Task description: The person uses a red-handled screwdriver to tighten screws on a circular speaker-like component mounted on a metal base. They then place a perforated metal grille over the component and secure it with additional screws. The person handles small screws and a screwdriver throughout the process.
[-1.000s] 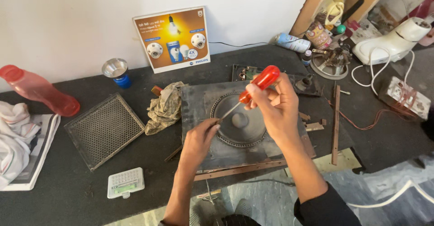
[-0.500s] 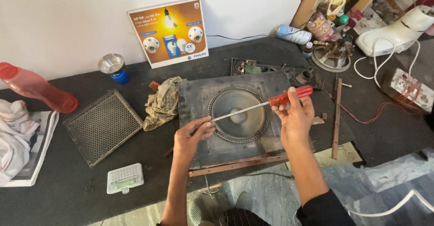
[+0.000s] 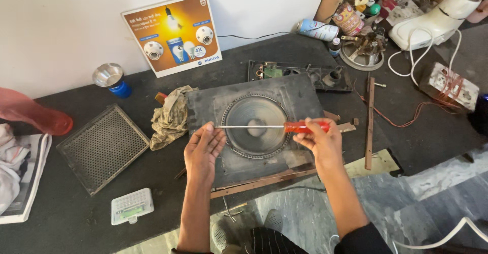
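right hand [image 3: 317,141]: fingers wrapped round the red handle of the screwdriver [image 3: 274,127], holding it level, shaft pointing to the person's left

left hand [image 3: 203,150]: palm open and fingers spread wide, gripping nothing; the metal tip sits at or just above the fingertips, and i cannot tell if it touches

screwdriver: lying flat across the round speaker cone [image 3: 256,125], handle out past the cone's right edge, tip at its left edge

speaker panel [image 3: 239,101]: dark square board flat on the black table [image 3: 81,218], cone up, near edge hanging toward the person

just changed: 1 second ago the tool stood steeply up over the cone, handle high in the right hand; half a second ago it was tilted, and now it is fully level, so the driver reads as lifted off the work, not bearing on a screw

versus the earlier frame: the left hand has slid from the near edge of the panel up to the cone's left rim to meet the tip; the right hand has dropped lower and out to the right

around it: crumpled rag [image 3: 170,117] touching the panel's left edge, metal mesh grille [image 3: 101,147] further left, small white box [image 3: 131,205] near the front, orange bulb poster [image 3: 173,33] against the wall
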